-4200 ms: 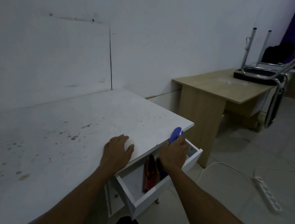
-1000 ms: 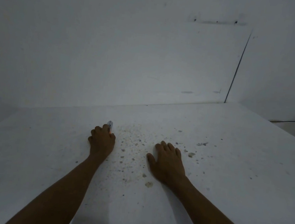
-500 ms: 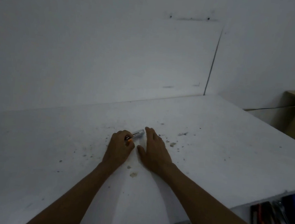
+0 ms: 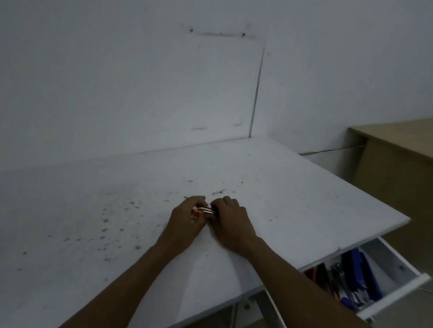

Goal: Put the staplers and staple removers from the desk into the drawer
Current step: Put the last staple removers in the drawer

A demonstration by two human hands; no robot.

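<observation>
On the white desk (image 4: 300, 200) both my hands meet over a small metal stapler (image 4: 206, 210) with an orange part at its left end. My left hand (image 4: 187, 218) grips the orange end and my right hand (image 4: 230, 219) closes over the metal end; most of the stapler is hidden by my fingers. At the lower right, the white drawer (image 4: 394, 294) stands pulled out from under the desk. Inside it lie a blue stapler (image 4: 362, 272), some red or orange tools (image 4: 317, 273) and metal pieces (image 4: 342, 280).
A white wall runs behind the desk, with a corner seam near the middle. A wooden desk (image 4: 413, 159) stands to the right across a gap of floor. The white desk's surface is speckled with dark stains left of my hands.
My left hand took the small stapler from the desk and moved it right. My right hand, flat on the desk before, has closed on its other end. The view has turned right, showing the drawer.
</observation>
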